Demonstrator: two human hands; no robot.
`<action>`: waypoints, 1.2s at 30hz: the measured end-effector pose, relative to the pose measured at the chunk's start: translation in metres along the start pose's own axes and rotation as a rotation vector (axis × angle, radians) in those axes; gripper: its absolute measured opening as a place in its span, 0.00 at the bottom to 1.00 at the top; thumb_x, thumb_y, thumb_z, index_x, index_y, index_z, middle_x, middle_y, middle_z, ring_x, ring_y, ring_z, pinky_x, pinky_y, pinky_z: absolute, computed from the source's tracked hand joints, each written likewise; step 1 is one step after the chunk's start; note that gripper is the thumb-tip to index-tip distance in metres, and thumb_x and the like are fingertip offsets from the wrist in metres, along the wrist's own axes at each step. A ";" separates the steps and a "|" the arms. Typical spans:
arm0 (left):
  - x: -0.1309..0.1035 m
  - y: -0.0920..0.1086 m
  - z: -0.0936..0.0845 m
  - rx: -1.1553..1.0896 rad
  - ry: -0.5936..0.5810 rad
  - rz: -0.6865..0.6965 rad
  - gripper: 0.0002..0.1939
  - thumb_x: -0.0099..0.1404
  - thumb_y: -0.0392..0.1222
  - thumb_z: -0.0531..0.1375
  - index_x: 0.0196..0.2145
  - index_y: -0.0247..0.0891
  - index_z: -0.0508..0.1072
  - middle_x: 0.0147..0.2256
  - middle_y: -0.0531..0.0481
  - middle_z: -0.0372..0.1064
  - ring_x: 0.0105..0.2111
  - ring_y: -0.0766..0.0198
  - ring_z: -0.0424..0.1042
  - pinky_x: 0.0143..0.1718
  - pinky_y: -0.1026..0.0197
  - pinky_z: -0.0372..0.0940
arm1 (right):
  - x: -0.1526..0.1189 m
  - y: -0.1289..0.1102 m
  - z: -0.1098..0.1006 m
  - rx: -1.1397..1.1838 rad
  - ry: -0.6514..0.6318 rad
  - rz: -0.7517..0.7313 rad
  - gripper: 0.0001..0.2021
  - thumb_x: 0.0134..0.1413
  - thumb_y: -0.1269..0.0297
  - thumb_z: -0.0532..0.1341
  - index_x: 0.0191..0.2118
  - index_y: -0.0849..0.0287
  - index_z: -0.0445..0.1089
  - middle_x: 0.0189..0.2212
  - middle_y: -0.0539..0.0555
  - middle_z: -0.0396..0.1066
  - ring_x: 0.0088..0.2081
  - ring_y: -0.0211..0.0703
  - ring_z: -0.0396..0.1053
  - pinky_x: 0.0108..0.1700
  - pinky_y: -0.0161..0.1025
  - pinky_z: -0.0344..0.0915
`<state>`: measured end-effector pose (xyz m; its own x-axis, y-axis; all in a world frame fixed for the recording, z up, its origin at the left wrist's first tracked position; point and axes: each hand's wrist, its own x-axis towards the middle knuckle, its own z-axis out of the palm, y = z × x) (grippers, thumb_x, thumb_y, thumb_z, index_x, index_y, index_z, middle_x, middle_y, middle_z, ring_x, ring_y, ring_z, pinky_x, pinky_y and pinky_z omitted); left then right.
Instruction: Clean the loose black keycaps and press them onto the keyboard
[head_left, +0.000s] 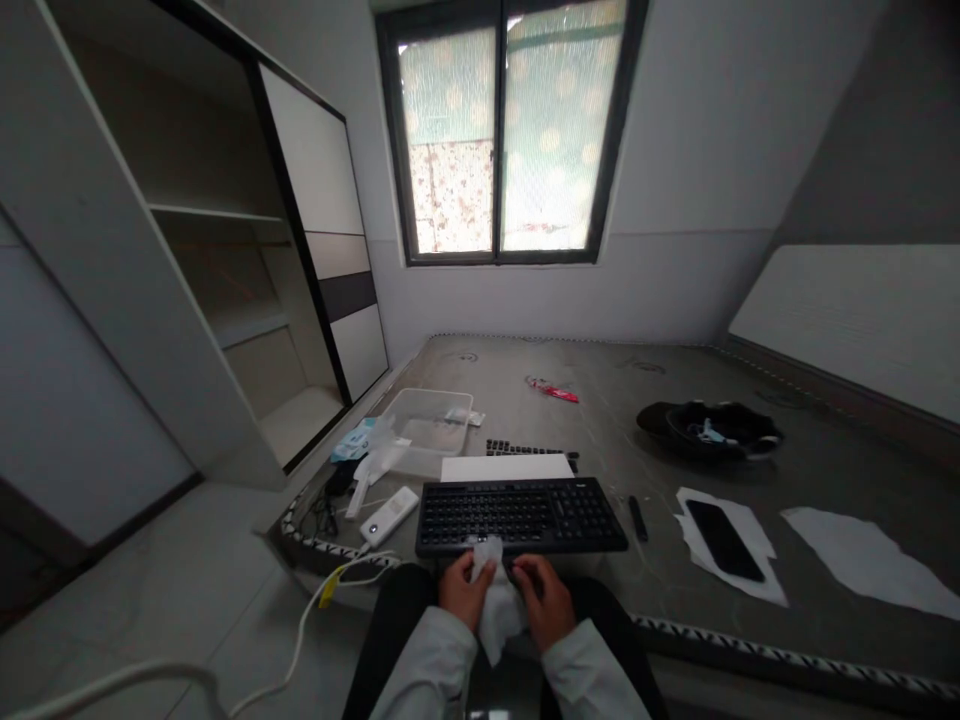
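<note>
My left hand (465, 590) is closed on a crumpled white tissue (501, 612), which hangs down between my hands over my lap. Close beside it, my right hand (546, 600) has its fingers pinched together; something small and dark shows at the fingertips, too small to name for certain. Just beyond both hands lies a black keyboard (517, 515), its long side facing me. A white flat sheet or box (506, 468) sits behind the keyboard. Past that, loose black keycaps (525, 449) are laid out in rows.
On the left are a clear plastic bin (431, 430), a white power strip (388, 517) and its cable (300, 635). A dark stick-like object (638, 518) lies right of the keyboard. Farther right are a phone (725, 540) on white paper and a black cap (712, 430). A red packet (555, 389) lies farther back.
</note>
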<state>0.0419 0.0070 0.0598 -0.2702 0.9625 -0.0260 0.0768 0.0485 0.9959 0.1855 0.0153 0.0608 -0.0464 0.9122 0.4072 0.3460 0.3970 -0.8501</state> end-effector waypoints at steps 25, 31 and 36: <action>0.000 -0.001 0.026 -0.622 0.040 -0.445 0.19 0.46 0.45 0.63 0.34 0.30 0.72 0.28 0.43 0.73 0.31 0.57 0.71 0.33 0.59 0.65 | 0.003 0.007 -0.010 0.029 -0.080 0.141 0.13 0.48 0.54 0.54 0.31 0.57 0.69 0.27 0.52 0.70 0.29 0.40 0.67 0.32 0.33 0.62; -0.007 0.007 0.028 -0.892 -0.027 -0.445 0.16 0.51 0.47 0.59 0.33 0.30 0.73 0.30 0.42 0.73 0.33 0.55 0.71 0.34 0.56 0.65 | 0.005 0.008 -0.011 -0.047 0.009 0.106 0.13 0.47 0.54 0.54 0.30 0.57 0.69 0.26 0.51 0.68 0.27 0.38 0.65 0.32 0.33 0.61; -0.010 0.011 0.029 -0.779 -0.001 -0.319 0.10 0.47 0.43 0.60 0.25 0.33 0.75 0.25 0.44 0.74 0.30 0.56 0.71 0.33 0.57 0.65 | 0.007 0.009 -0.014 -0.037 0.046 0.060 0.11 0.46 0.56 0.56 0.30 0.56 0.70 0.27 0.51 0.67 0.31 0.40 0.65 0.35 0.35 0.62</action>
<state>0.0734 0.0057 0.0685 -0.1662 0.9341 -0.3159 -0.6874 0.1199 0.7163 0.2016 0.0241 0.0607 0.0184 0.9282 0.3717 0.3816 0.3371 -0.8607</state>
